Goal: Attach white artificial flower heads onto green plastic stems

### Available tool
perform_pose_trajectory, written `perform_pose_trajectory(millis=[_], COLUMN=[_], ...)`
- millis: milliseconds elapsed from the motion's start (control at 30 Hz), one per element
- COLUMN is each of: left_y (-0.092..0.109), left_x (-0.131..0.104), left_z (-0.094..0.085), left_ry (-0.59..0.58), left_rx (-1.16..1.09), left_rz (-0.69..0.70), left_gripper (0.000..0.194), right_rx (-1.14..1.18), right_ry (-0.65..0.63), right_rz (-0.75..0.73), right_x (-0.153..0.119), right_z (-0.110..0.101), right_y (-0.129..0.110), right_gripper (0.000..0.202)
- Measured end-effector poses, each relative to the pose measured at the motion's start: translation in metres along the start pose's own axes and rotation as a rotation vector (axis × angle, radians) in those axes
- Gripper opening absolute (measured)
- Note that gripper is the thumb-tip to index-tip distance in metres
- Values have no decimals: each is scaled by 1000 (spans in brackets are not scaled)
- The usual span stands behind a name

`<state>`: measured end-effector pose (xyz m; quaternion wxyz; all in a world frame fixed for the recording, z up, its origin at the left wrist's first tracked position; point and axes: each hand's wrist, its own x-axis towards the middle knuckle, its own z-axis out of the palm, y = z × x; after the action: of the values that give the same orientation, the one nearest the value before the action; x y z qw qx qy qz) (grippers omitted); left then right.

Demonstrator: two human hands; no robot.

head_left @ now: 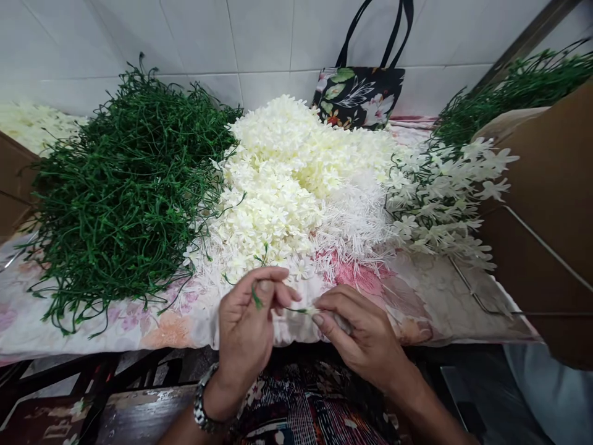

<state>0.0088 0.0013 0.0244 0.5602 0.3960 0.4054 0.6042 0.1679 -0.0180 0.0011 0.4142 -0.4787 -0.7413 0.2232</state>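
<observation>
Between thumb and fingers, my left hand [250,318] pinches a thin green plastic stem [257,298], whose one end points toward my right hand. My right hand [356,327] is closed at the tip of that stem, with a small pale piece at the fingertips, mostly hidden. Just beyond my hands lies a heap of cream-white artificial flower heads [273,198]. Thin white plastic stamen pieces [356,216] are piled to its right. A large tangle of green stems [125,179] covers the left part of the table.
Assembled white flower sprigs [445,191] lie at the right, beside a brown cardboard box [551,210] and a bent metal wire frame [477,303]. A floral bag [359,96] leans on the tiled wall. Flowered cloth [167,330] covers the table; more greenery [523,93] stands back right.
</observation>
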Motion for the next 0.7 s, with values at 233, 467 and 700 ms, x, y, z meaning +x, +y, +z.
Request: perform_pose_trajectory(millis=[233,467,700], left_y=[3,0,-18], left_x=[15,28,34], left_z=[6,4,18], left_ry=[82,-129,-262], left_rx=[-2,580,1320], left_rz=[-257,-227,142], left_gripper=[18,9,19], right_rx=[-377,-765,-537], right_ry=[99,-28,85], right_rz=[-81,-150,-137], right_x=[25,39,30], right_z=[-24,-10,-12], right_y=[23,29,39], right_gripper=[8,18,15])
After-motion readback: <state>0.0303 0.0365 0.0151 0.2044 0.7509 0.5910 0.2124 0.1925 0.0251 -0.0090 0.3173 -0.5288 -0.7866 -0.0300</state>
